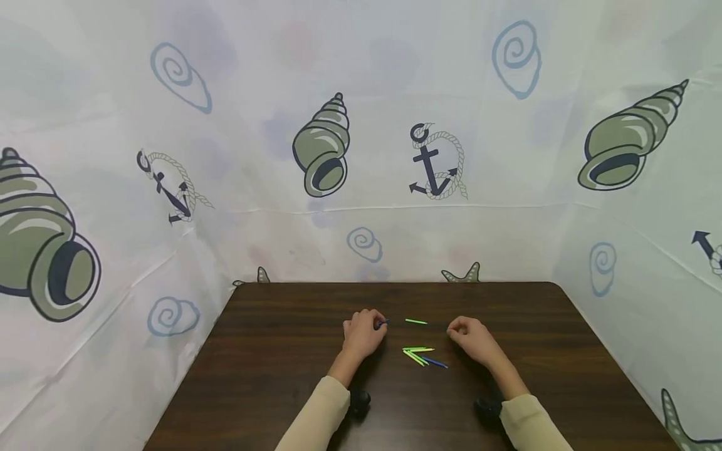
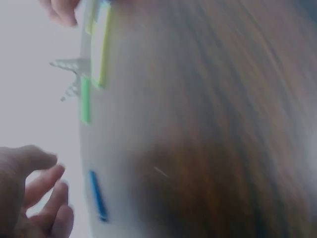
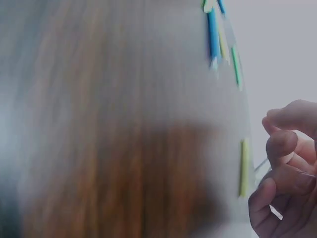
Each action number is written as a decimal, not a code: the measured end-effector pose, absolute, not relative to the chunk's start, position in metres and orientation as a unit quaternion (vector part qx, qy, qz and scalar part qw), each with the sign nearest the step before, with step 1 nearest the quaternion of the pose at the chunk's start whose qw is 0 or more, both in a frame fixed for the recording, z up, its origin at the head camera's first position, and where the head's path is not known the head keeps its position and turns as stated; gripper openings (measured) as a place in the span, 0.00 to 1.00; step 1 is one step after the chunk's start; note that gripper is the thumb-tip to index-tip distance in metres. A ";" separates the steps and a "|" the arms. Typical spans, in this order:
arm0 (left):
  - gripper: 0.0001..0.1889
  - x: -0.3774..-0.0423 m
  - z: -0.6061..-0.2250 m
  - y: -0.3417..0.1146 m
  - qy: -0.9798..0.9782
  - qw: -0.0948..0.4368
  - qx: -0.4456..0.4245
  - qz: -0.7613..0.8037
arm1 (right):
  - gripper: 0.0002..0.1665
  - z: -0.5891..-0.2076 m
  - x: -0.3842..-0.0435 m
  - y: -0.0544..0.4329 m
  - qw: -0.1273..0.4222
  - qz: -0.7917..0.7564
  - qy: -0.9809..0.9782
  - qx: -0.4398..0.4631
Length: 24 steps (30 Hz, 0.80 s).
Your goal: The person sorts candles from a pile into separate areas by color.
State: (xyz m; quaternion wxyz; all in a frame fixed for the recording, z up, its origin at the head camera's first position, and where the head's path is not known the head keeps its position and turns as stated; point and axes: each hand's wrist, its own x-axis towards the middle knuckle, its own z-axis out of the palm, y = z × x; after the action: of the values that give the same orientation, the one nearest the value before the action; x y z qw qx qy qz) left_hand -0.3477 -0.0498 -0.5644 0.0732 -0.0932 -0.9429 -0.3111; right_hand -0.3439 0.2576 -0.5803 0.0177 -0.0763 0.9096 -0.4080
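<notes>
In the head view, my left hand point(image 1: 363, 333) is over the table's left-middle, its fingertips near a thin blue stick point(image 1: 383, 322). The left wrist view shows this blue stick point(image 2: 98, 196) lying apart from the fingers point(image 2: 47, 186), with space between thumb and forefinger. On the right, my right hand point(image 1: 475, 340) hovers with loosely curled fingers and nothing visible in them. A yellow-green stick point(image 3: 243, 167) lies beside that hand in the right wrist view; the hand hides it in the head view. Between both hands lie a green stick point(image 1: 416, 321) and a small pile of green sticks point(image 1: 415, 357).
Within the pile are a yellow stick point(image 1: 424, 349) and another blue stick point(image 1: 435, 362). Everything lies on a dark wooden table point(image 1: 271, 351). A white cloth point(image 1: 389, 244) printed with shells and anchors hangs behind and at both sides.
</notes>
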 end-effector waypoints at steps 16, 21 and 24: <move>0.04 -0.329 -0.558 -0.024 -0.911 -0.083 -0.196 -0.353 | 0.04 -0.561 -0.334 0.204 0.085 -0.352 0.912 -0.191; 0.04 -0.326 -0.564 -0.020 -0.905 -0.097 -0.200 -0.362 | 0.03 -0.570 -0.335 0.202 0.096 -0.354 0.909 -0.198; 0.04 -0.326 -0.566 -0.017 -0.913 -0.093 -0.194 -0.348 | 0.03 -0.573 -0.336 0.201 0.099 -0.359 0.907 -0.199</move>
State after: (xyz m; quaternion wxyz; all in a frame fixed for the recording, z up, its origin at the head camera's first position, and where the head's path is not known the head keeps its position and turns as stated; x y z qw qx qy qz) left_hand -0.3258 -0.0169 -0.5660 -0.0931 -0.1938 -0.9127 -0.3476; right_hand -0.3358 0.2013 -0.5733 0.0992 -0.1991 0.9065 -0.3588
